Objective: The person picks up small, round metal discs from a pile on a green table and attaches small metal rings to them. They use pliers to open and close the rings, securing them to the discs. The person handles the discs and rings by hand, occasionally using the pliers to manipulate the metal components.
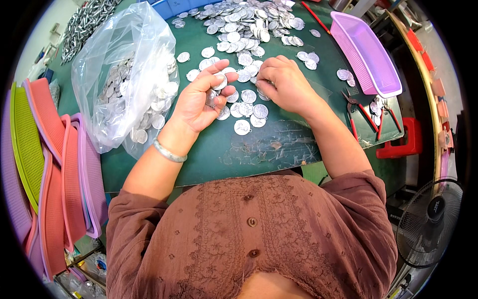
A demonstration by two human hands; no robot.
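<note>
My left hand [201, 97], palm up with fingers curled, holds several round silver medals [211, 97] with small loops. To its right, my right hand [288, 84] is bent down over the table with thumb and fingers drawn together. Its fingertips are among loose medals [245, 108], and what they pinch is hidden. A large pile of the same medals [239, 25] lies beyond both hands. Left of my left hand is a clear plastic bag [124, 60] with many medals inside, some showing at its mouth.
A purple plastic basket [366, 55] stands at the right of the green table [269, 149]. Red-handled pliers [366, 117] lie below it, near a few medals. Metal parts [87, 27] are heaped far left. Stacked baskets [52, 164] fill the left side; a fan [433, 214] stands lower right.
</note>
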